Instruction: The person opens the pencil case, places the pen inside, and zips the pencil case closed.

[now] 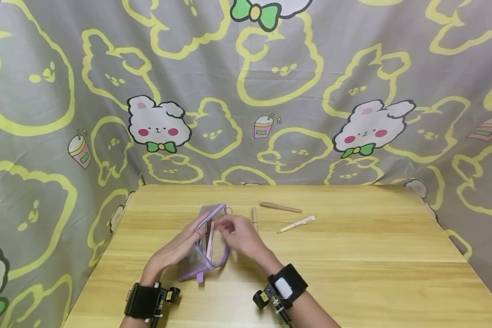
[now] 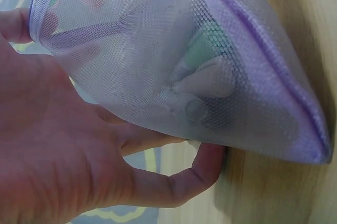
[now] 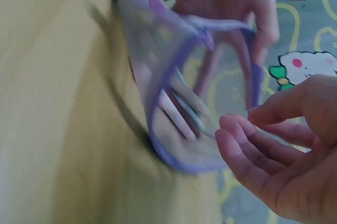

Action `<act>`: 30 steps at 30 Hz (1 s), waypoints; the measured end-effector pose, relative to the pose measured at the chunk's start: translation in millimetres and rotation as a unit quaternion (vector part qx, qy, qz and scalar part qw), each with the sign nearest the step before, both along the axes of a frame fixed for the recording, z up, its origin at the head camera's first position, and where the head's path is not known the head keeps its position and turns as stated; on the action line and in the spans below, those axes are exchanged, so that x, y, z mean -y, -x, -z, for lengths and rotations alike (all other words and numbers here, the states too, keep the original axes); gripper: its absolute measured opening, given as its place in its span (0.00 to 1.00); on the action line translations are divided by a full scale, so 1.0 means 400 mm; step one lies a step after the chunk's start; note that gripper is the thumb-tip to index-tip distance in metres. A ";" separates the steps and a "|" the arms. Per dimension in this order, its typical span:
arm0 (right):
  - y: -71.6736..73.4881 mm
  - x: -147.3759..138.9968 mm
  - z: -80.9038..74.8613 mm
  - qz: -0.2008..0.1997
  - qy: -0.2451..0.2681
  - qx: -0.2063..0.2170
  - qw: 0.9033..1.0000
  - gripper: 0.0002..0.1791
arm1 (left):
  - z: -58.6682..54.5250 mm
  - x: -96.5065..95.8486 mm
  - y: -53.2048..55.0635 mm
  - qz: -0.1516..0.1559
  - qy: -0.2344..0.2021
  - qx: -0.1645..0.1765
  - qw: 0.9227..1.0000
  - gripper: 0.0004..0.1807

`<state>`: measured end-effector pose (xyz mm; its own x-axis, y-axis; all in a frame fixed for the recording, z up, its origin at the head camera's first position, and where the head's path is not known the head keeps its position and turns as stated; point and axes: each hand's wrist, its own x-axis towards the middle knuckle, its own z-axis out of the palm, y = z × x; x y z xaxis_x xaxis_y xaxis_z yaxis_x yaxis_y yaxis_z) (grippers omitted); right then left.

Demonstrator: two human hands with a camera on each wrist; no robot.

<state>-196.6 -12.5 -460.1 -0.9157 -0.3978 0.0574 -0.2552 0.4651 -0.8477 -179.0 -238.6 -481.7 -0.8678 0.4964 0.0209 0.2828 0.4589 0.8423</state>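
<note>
A translucent mesh pencil pouch (image 1: 192, 264) with purple trim stands tilted on the table, its zipper mouth spread wide. My left hand (image 1: 179, 243) holds it from the left side, with a digit hooked over the purple rim in the right wrist view. Several pens (image 3: 179, 116) lie inside the pouch; their ends show blurred through the mesh in the left wrist view. At the mouth is my right hand (image 1: 243, 234), its fingers (image 3: 245, 150) loosely bent with nothing visible between them.
On the wooden table (image 1: 352, 273), right of the pouch, lie a brown pen (image 1: 280, 207), a tan pen (image 1: 254, 216) partly behind the right hand, and a cream pen (image 1: 297, 224). A patterned grey curtain (image 1: 213, 82) hangs along the back and sides.
</note>
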 end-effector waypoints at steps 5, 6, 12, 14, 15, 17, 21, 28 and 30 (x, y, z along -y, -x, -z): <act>0.041 -0.129 -0.006 0.001 -0.060 -0.050 0.997 0.16 | 0.006 -0.002 -0.001 0.000 -0.006 -0.017 1.000 0.31; 0.051 -0.159 -0.005 0.008 -0.078 -0.056 0.995 0.16 | 0.006 -0.003 -0.001 0.000 -0.005 -0.019 1.000 0.31; 0.093 -0.318 0.005 0.031 -0.198 -0.081 0.976 0.16 | 0.004 -0.003 -0.004 -0.005 0.003 -0.013 1.000 0.31; 0.101 -0.357 0.011 0.024 -0.226 -0.100 0.969 0.17 | 0.003 -0.003 -0.004 -0.007 0.008 -0.009 1.000 0.31; 0.105 -0.373 0.014 0.018 -0.236 -0.111 0.965 0.17 | 0.002 -0.003 -0.004 -0.008 0.010 -0.008 1.000 0.31; 0.110 -0.399 0.022 0.004 -0.250 -0.135 0.959 0.18 | 0.002 -0.001 -0.004 -0.007 0.012 -0.009 1.000 0.31; 0.111 -0.430 0.045 -0.005 -0.269 -0.152 0.951 0.18 | 0.006 0.001 -0.002 -0.004 0.009 -0.007 1.000 0.31; 0.111 -0.451 0.076 -0.010 -0.280 -0.186 0.942 0.11 | 0.008 0.004 -0.001 -0.001 0.002 -0.005 1.000 0.34; 0.112 -0.456 0.082 -0.009 -0.282 -0.191 0.940 0.10 | 0.005 0.003 0.000 -0.002 0.000 -0.001 1.000 0.33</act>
<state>-241.4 169.8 -492.9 -0.8635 -0.4795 0.1562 -0.5038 0.8055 -0.3120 -178.9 -240.0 -483.8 -0.8697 0.4930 0.0224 0.2827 0.4605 0.8414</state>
